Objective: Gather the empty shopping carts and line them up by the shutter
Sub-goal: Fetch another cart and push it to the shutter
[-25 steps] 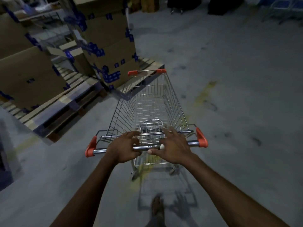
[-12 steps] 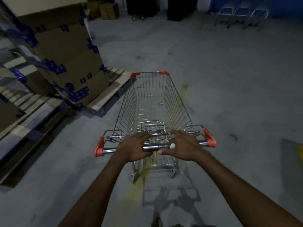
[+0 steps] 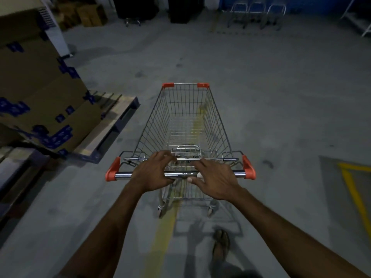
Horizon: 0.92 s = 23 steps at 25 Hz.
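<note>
Left hand (image 3: 149,175) and right hand (image 3: 215,180) lie spread on the empty cart (image 3: 217,125) handle (image 3: 124,174).

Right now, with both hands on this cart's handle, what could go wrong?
The left hand and right hand lie on the handle, fingers spread, not wrapped; the shopping cart could drift.
The pallet of cardboard boxes juts out on the left; a veer might clip its corner.
The foot is close behind the rear wheels and could catch.

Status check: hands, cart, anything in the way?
Left hand, right hand on handle, fingers loose. Cart empty, upright. Pallet with boxes close left, not touching.
</note>
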Each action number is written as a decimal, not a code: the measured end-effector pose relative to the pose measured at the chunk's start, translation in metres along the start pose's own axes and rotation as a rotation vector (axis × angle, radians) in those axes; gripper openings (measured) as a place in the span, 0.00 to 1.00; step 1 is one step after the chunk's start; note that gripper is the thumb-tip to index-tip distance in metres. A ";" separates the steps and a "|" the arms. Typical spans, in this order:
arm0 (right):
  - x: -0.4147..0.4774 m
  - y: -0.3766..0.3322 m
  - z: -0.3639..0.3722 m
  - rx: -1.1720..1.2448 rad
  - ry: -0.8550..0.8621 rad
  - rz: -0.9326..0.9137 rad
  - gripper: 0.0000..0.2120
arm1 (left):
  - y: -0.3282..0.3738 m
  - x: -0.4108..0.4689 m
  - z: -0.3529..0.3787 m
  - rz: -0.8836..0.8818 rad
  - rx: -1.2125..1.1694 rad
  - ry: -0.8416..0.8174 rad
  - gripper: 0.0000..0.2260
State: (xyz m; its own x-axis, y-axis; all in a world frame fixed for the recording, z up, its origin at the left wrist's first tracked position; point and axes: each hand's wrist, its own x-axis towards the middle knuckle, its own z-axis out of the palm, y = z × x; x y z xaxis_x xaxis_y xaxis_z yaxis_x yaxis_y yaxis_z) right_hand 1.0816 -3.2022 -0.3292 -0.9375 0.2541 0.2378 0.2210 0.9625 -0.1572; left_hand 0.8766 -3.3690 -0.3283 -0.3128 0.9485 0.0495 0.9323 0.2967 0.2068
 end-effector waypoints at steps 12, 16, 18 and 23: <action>0.110 0.202 -0.009 -0.044 -0.037 -0.021 0.20 | 0.013 0.232 0.011 -0.077 0.076 -0.049 0.26; 0.147 0.259 -0.009 -0.010 -0.054 0.038 0.20 | 0.013 0.304 0.011 -0.106 0.070 -0.063 0.21; 0.169 0.287 -0.006 0.016 -0.051 0.100 0.22 | 0.009 0.342 0.014 -0.105 0.071 -0.065 0.20; 0.224 0.355 0.006 0.012 -0.014 0.245 0.30 | -0.005 0.436 0.026 -0.051 0.092 -0.023 0.20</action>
State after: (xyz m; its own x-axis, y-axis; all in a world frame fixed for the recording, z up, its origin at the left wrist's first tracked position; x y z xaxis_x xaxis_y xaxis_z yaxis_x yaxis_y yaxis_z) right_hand 0.9486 -2.8043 -0.3371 -0.8600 0.4784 0.1777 0.4391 0.8711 -0.2199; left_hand 0.7402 -2.9538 -0.3334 -0.3567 0.9340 0.0186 0.9284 0.3522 0.1182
